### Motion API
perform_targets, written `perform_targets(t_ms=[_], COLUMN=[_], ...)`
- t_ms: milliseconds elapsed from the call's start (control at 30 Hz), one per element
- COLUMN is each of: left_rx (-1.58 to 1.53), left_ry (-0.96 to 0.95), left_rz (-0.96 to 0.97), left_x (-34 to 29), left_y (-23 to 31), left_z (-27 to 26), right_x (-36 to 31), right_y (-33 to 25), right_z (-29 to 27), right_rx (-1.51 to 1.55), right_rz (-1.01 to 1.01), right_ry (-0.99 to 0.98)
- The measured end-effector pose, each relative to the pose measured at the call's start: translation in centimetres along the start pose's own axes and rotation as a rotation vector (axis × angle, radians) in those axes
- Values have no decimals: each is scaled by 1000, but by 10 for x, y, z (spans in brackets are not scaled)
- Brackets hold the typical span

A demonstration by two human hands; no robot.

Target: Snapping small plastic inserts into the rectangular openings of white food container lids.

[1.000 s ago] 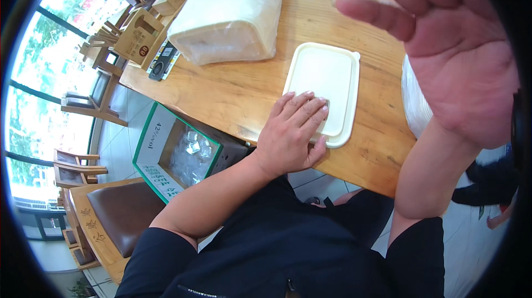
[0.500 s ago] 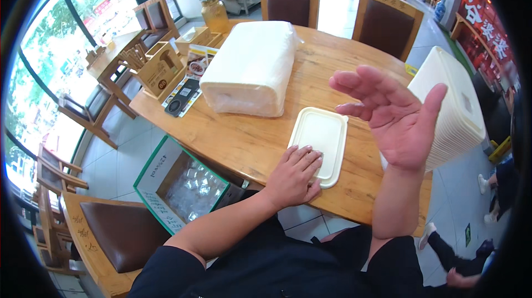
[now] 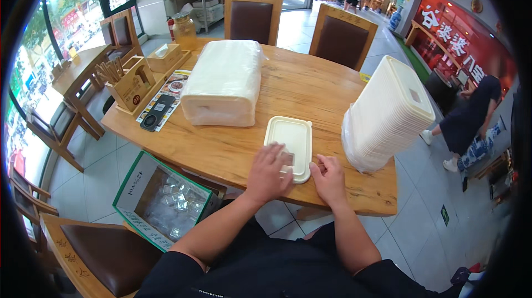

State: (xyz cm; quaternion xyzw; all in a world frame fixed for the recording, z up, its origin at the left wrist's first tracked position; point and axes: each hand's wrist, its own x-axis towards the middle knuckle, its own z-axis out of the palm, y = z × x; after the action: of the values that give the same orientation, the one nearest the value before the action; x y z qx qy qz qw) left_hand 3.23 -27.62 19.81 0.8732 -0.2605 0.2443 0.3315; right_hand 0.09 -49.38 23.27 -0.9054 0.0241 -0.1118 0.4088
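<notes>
Left hand flat on cream lid, right hand beside, wrapped white stack behind.

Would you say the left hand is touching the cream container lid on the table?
Touching. The head view shows the left hand lying flat with its fingers over the near end of the cream container lid.

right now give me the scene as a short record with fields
left hand: flat on the near end of the lidded container
right hand: at the container's near right corner, fingertips touching it
container: shallow, cream, rectangular, lid on, lying on the table
table: wooden
right of container: tall stack of white lids in clear wrap
beyond container: wrapped white bundle
floor, left: open box
</notes>
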Motion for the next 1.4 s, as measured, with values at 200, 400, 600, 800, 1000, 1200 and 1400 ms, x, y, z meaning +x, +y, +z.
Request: perform_targets(t_ms=[200, 400, 600, 800, 1000, 1200, 1400], left_rx=[282, 101, -157, -1041, -1293, -1289, -1298], left_ry=[-103, -69, 189, -64, -138, -120, -86], left_rz=[-470, -439, -362, -625, -857, -844, -924], left_x=[9, 15, 30, 20, -12, -21, -23], left_y=[-1, -16, 0, 38, 60, 66, 66], left_z=[7, 34, 41, -8, -19, -20, -17], right_x=[-4, -1, 8, -18, -55, -55, -57], right_y=[0, -2, 4, 6, 1, -4, -12], right_z=[24, 41, 30, -8, -6, -11, -2], right_rx=[-221, -159, 89, 1028, 1195, 1246, 1078], right_rz=[-64, -9, 4, 158, 248, 422, 254], right_ry=[42, 123, 202, -100, -215, -297, -186])
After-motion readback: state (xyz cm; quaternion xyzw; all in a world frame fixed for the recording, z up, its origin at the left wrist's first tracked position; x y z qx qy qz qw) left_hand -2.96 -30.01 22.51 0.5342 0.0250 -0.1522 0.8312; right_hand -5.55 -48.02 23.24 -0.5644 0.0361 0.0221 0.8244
